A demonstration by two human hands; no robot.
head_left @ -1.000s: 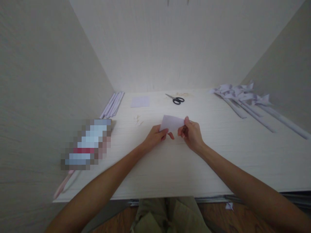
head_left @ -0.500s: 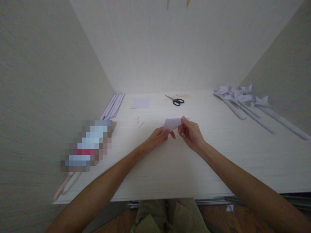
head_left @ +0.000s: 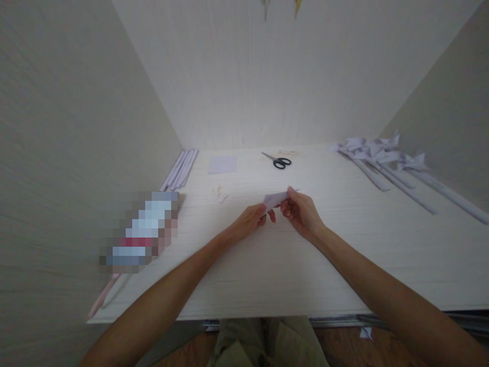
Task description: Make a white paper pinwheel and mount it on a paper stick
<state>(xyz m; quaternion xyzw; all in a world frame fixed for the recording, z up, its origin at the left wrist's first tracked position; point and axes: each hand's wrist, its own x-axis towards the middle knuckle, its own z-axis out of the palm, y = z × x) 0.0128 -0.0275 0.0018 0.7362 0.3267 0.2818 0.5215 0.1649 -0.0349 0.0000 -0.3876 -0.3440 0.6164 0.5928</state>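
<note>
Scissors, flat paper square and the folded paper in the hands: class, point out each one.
scissors (head_left: 279, 161): head view, on the black handles.
flat paper square (head_left: 222, 164): head view, its middle.
folded paper (head_left: 275, 199): head view, the part showing between the hands.

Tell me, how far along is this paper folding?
Done: several finished paper pinwheels on sticks lie at the table's far right. In hand: the left hand and right hand pinch one small folded paper piece. Left: a flat paper square and a bundle of rolled sticks lie unused; scissors rest behind.
</note>
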